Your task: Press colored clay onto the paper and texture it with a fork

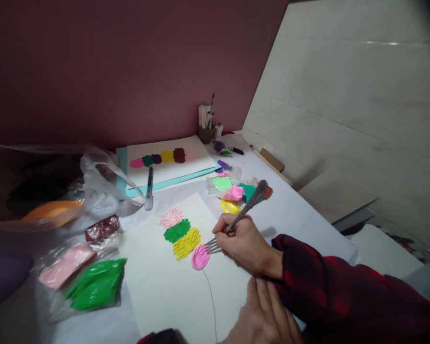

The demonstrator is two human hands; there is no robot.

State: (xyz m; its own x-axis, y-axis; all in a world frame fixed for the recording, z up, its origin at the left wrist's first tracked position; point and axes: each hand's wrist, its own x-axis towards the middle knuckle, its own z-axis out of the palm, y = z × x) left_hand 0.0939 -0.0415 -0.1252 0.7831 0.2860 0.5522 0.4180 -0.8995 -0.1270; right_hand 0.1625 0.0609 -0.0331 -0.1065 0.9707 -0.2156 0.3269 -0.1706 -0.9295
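Note:
My right hand (241,241) grips a metal fork (249,208) by its handle, like a pen. The fork's tines touch the right edge of a bright pink clay patch (199,258) on the white paper (157,296). Textured patches of yellow clay (187,242), green clay (177,231) and pale pink clay (171,218) run up and left from it. A thin drawn line (212,301) curves down from the pink patch. My left hand (263,317) lies with fingers stretched flat on the paper's lower right, just below my right wrist.
Bagged green clay (97,285), pink clay (68,265) and dark red clay (102,228) lie at left beside a plastic bag (100,177). A marker (149,188) lies below another clay picture (193,167). Several clay packets (222,183) and a pen holder (205,134) stand further back right.

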